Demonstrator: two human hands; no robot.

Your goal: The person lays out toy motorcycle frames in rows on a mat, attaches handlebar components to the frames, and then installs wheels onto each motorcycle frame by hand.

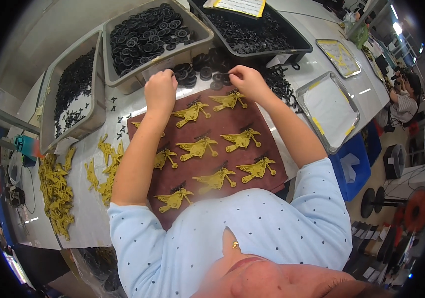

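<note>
Both of my hands reach to the far edge of a brown cloth [245, 116], beside a loose heap of black toy wheels [205, 73]. My left hand [161, 90] is closed at the heap's left side, fingertips pinched; what they hold is hidden. On the right side, my right hand [248, 83] pinches a thin black piece, too small to name, next to the wheels. Laid out in rows on the cloth are several yellow toy motorcycle bodies [197, 148], with small black parts beside them. My left forearm covers some of these bodies.
Grey bins of black wheels [145, 37] and small black parts [76, 82] stand at the far left; a black bin [259, 32] stands far right. Yellow parts [56, 193] lie piled at left. Metal trays [329, 111] sit at right, above a blue bin [351, 171]. Another person [405, 94] is farther right.
</note>
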